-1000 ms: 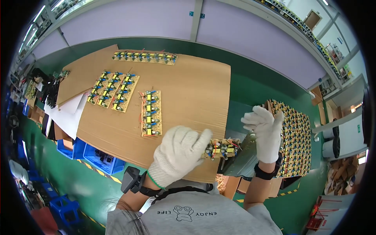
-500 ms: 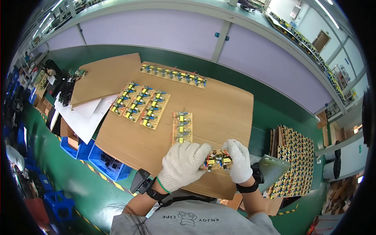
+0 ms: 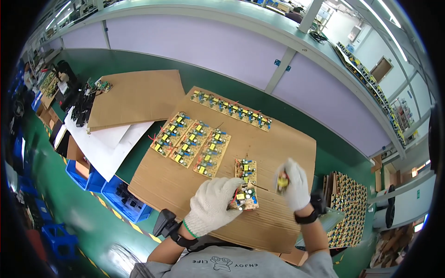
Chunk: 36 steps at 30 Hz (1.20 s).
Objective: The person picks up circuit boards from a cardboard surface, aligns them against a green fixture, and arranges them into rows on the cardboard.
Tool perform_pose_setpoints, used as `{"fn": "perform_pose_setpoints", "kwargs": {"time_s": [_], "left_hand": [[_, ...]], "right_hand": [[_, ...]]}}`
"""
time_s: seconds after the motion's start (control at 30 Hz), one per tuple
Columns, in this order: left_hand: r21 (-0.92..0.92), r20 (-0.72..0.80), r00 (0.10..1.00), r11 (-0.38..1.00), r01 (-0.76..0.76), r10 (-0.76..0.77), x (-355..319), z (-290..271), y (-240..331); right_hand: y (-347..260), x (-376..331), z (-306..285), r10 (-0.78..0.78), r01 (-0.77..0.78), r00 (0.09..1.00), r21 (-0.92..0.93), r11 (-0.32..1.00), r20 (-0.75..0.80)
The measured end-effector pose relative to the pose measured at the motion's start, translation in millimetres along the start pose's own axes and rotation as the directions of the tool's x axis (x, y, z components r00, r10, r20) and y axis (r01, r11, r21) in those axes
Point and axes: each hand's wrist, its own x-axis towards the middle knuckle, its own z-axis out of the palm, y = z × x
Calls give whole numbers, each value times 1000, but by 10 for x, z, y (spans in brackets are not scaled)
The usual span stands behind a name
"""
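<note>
My left hand (image 3: 213, 204), in a knitted white glove, grips the edge of a small circuit board (image 3: 245, 198) just above the cardboard. Red, yellow and black parts stand on that board. Off to the right, my gloved right hand (image 3: 295, 185) is closed around a separate small circuit board piece (image 3: 282, 181) with a yellow part, somewhat blurred. Directly beyond the board in my left hand, a short circuit board strip (image 3: 245, 169) lies on the cardboard sheet (image 3: 273, 153); its near end is partly hidden.
Three board strips (image 3: 190, 147) lie side by side to the left, and a long strip (image 3: 231, 109) lies along the far edge. A tall stack of board panels (image 3: 346, 211) stands at right. Blue bins (image 3: 125, 199) are on the floor at left, near another cardboard sheet (image 3: 136, 97).
The board piece between my two hands has come apart into two. My right hand has moved right and away from my left with one piece. The whole view has shifted.
</note>
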Motion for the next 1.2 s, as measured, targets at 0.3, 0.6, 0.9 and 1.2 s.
{"fn": "perform_pose_setpoints", "kwargs": {"time_s": [0.3, 0.6, 0.9, 1.2], "left_hand": [[-87, 199, 979, 994, 60, -41, 34, 134, -275], [24, 263, 965, 1000, 11, -17, 63, 123, -338], [6, 257, 965, 999, 45, -45, 70, 169, -371], [16, 221, 974, 999, 34, -37, 21, 199, -368]], "right_hand": [[727, 1332, -606, -110, -33, 975, -621, 783, -191], [424, 1198, -771, -140, 291, 957, -846, 447, 256], [406, 1452, -514, -67, 122, 993, -846, 520, 102], [461, 1608, -440, -127, 108, 991, -773, 624, 37]]}}
